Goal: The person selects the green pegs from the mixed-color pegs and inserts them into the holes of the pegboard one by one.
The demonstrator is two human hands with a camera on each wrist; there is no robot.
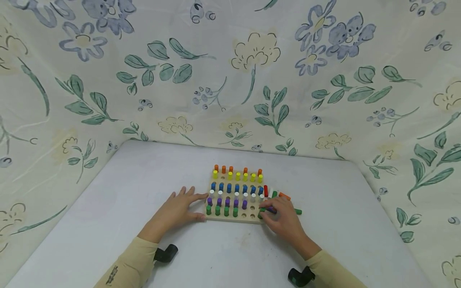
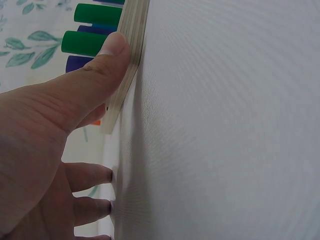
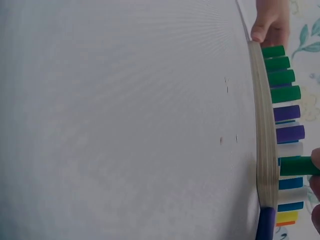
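Note:
A wooden pegboard (image 1: 230,218) lies on the table, with rows of orange, yellow, blue, white, purple and green pegs standing in it. My left hand (image 1: 179,209) rests at the board's left edge, thumb and index finger touching it and the other fingers spread. In the left wrist view the thumb (image 2: 114,45) presses on the board's side beside a green peg. At the near right corner my right hand (image 1: 283,218) pinches a green peg (image 3: 296,166) upright over the board. Its fingers partly cover that end, so I cannot tell whether the peg sits in a hole.
Loose pegs lie right of the board: a red peg (image 1: 265,191), an orange peg (image 1: 285,196), a green peg (image 1: 298,211) and others partly under the right hand. A floral cloth (image 1: 223,80) hangs behind the white table (image 1: 162,168).

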